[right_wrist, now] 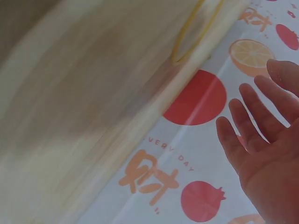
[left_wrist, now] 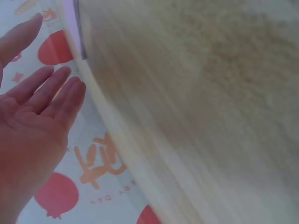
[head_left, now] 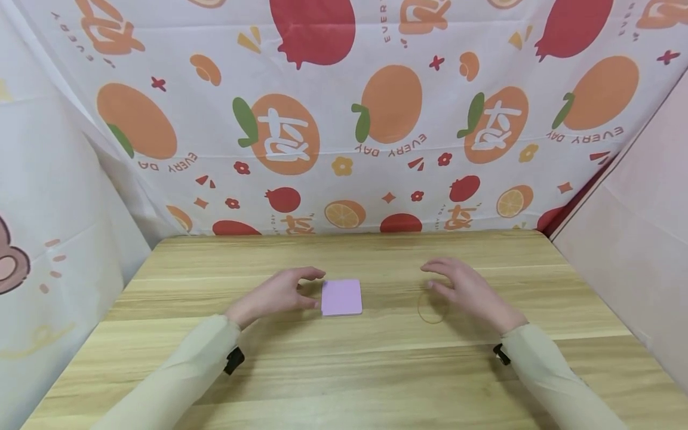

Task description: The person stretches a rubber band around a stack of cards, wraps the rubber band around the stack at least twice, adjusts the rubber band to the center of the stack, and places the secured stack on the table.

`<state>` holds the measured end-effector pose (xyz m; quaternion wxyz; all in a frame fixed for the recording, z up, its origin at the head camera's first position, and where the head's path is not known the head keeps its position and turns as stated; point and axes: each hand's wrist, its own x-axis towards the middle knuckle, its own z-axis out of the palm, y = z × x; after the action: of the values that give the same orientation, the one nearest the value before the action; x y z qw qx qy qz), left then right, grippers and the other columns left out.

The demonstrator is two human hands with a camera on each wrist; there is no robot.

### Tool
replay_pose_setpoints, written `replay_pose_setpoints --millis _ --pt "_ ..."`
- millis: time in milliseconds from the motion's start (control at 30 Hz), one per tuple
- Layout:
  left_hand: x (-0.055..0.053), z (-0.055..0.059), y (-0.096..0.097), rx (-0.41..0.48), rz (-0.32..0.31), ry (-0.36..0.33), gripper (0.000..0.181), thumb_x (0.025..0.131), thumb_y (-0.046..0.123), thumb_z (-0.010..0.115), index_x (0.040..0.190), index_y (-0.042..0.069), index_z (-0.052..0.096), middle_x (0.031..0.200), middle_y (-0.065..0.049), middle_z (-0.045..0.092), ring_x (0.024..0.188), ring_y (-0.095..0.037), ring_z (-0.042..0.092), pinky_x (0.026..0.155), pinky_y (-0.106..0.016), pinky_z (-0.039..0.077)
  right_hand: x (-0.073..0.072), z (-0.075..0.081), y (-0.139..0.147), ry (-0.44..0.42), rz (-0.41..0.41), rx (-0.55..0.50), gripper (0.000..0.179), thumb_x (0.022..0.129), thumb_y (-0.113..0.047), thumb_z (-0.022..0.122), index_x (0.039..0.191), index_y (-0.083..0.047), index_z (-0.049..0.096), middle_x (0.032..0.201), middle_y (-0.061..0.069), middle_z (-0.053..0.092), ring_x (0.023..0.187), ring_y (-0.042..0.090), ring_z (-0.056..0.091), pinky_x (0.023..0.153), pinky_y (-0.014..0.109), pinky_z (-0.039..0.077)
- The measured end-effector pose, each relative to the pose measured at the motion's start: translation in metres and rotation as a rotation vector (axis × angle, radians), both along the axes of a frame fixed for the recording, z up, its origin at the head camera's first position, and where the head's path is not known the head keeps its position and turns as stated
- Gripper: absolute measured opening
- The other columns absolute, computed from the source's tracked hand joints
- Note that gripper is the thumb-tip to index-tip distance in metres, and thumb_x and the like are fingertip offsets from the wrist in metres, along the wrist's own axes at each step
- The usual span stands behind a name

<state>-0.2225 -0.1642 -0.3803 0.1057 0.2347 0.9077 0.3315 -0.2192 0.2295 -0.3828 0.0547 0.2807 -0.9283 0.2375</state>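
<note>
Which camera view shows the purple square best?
The head view: the purple square shows its whole top there. The left wrist view has only a narrow strip at its upper edge; the right wrist view shows none of it.

the head view, farther back, looks forward and down over the left hand (head_left: 279, 292) and right hand (head_left: 467, 289); each wrist view looks close past its own hand; all share the tabletop (head_left: 376, 370) and printed cloth (head_left: 344, 113) beyond.
</note>
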Motion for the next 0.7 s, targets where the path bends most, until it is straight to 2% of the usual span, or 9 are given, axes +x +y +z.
replay_pose_setpoints --millis 233,367,567,700 --pt "-0.011 -0.006 0.004 -0.004 -0.04 -0.019 0.064 0.079 0.018 0.083 0.135 0.003 0.056 0.131 -0.01 0.06 0.122 -0.027 0.054 0.103 -0.047 0.041 -0.016 -0.007 0.008 -0.065 0.049 0.015 0.033 0.091 -0.011 0.071 0.123 -0.007 0.066 0.127 0.006 0.062 0.124 0.032 0.051 0.104 0.052 0.039" --pt "-0.015 -0.006 0.007 -0.015 -0.046 -0.03 0.066 0.078 0.022 0.084 0.135 0.004 0.056 0.131 -0.008 0.06 0.118 -0.024 0.055 0.103 -0.046 0.042 -0.023 -0.01 0.009 -0.134 0.08 0.017 0.033 0.088 -0.011 0.074 0.121 -0.011 0.069 0.122 -0.001 0.064 0.12 0.026 0.055 0.102 0.049 0.042" --pt "-0.017 -0.009 0.015 -0.077 -0.055 0.0 0.07 0.075 0.027 0.087 0.134 0.005 0.057 0.131 -0.006 0.06 0.116 -0.02 0.054 0.104 -0.043 0.04 -0.033 -0.016 0.011 -0.231 0.11 -0.005 0.027 0.089 -0.013 0.074 0.116 -0.017 0.072 0.115 -0.006 0.066 0.111 0.017 0.059 0.095 0.042 0.048" --pt "-0.017 -0.01 0.02 -0.107 -0.085 0.045 0.07 0.072 0.027 0.089 0.132 0.005 0.059 0.127 -0.005 0.062 0.108 -0.019 0.056 0.098 -0.04 0.044 -0.039 -0.021 0.012 -0.26 0.111 -0.007 0.022 0.089 -0.014 0.074 0.11 -0.022 0.074 0.111 -0.01 0.066 0.107 0.014 0.059 0.093 0.041 0.049"
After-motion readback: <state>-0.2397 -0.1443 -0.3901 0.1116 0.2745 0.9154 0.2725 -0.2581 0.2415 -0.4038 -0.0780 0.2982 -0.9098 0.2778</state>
